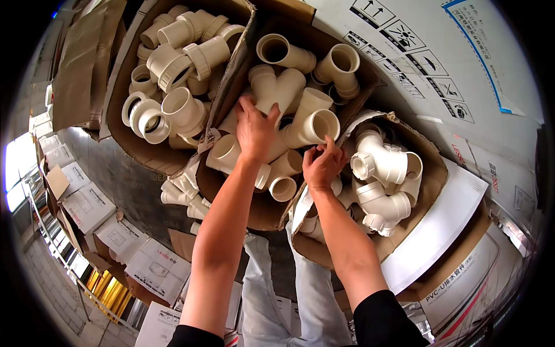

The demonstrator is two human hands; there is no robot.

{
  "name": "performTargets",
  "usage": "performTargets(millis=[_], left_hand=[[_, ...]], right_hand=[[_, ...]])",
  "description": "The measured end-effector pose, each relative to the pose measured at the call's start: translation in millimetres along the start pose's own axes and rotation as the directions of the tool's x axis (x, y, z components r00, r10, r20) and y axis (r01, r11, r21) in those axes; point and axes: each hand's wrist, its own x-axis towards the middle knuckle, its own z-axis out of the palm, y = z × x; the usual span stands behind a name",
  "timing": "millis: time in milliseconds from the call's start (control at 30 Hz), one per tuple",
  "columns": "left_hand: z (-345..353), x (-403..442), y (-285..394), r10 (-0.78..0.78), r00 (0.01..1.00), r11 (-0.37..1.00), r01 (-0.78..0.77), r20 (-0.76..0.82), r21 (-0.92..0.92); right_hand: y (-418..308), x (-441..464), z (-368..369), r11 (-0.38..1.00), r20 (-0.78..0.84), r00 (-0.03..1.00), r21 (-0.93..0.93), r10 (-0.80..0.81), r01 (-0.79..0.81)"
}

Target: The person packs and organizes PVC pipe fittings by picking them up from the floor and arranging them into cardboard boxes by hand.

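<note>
the left hand [256, 130] is gripping the y-shaped fitting [280, 91], which is lying among others in the middle carton [267, 216]; thumb and fingers are spanning its lower end. the right hand [324, 165] is reaching to the rim of the wide-mouthed fitting [299, 130], though whether it is gripping or only touching, i cannot tell. good handling is calling for opposed thumbs, steady pressure and no scraping against neighbouring fittings [287, 164].

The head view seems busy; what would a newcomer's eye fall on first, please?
Probably, near the centre, the left hand on a pale Y-shaped fitting in the middle carton and the right hand at an open-ended fitting there. Next may come the heaped left carton and right carton, then the black symbols at upper right.
</note>
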Motion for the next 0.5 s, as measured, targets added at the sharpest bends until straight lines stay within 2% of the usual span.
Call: performTargets(millis=[100, 133, 167, 200, 233, 300, 333, 400, 433, 500], left_hand=[[12, 5, -11, 0.048, 0.998, 0.998, -0.047, -0.028, 0.032], [11, 1, -9, 0.255, 0.963, 0.966, -0.249, -0.090, 0.065], [10, -3, -8, 0.452, 0.880, 0.892, -0.440, -0.144, 0.109], [7, -10, 5, 0.522, 0.841, 0.852, -0.523, -0.140, 0.034], [7, -21, 15, 0.415, 0.910, 0.907, -0.414, 0.003, -0.077], [3, -35, 41, 0.138, 0.947, 0.990, -0.142, 0.291, -0.005], [5, -38, 51, 0.142, 0.946, 0.989, -0.146, 0.293, -0.009], [11, -43, 64, -0.016, 0.918, 0.985, -0.053, 0.395, 0.163], [15, -41, 62, -0.015, 0.917, 0.986, -0.052, 0.398, 0.157], [21, -34, 59, 0.014, 0.937, 0.991, -0.059, 0.348, 0.119]], right_hand=[[0, -2, 3, 1.000, -0.004, 1.000, 0.001, 0.028, -0.028], [0, -3, 3, 0.999, -0.001, 0.999, -0.003, 0.032, -0.032], [-1, -3, 4, 0.999, -0.010, 0.999, -0.009, 0.031, -0.031], [-2, -3, 5, 0.999, -0.022, 0.999, -0.016, 0.029, -0.029], [-1, -4, 5, 0.999, -0.021, 0.999, -0.022, 0.037, -0.037], [1, -4, 8, 0.999, -0.025, 0.999, -0.017, 0.026, -0.027], [1, -5, 9, 0.999, -0.028, 0.999, -0.022, 0.027, -0.027], [0, -4, 12, 0.999, -0.061, 0.998, -0.028, 0.030, -0.031], [-1, -4, 11, 0.999, -0.060, 0.998, -0.034, 0.026, -0.028], [-1, -5, 7, 0.996, 0.072, 0.996, -0.080, 0.046, -0.040]])
